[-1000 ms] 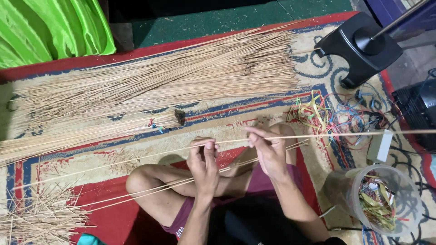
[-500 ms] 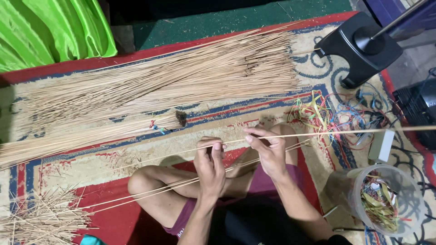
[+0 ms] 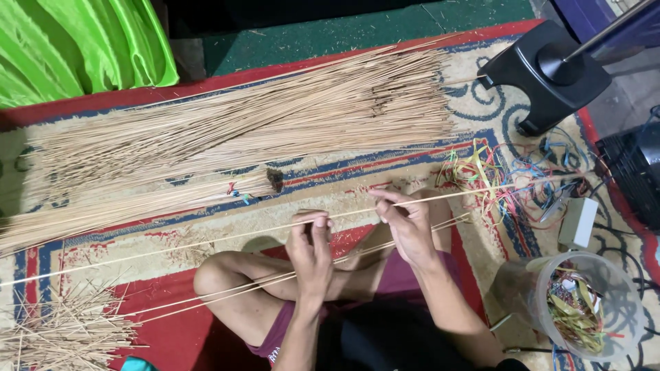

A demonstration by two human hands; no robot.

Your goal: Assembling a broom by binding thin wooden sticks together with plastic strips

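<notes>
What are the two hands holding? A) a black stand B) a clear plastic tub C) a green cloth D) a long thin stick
D: the left hand and the right hand both pinch one long thin stick that stretches across the patterned rug; the clear plastic tub sits apart to the right.
</notes>
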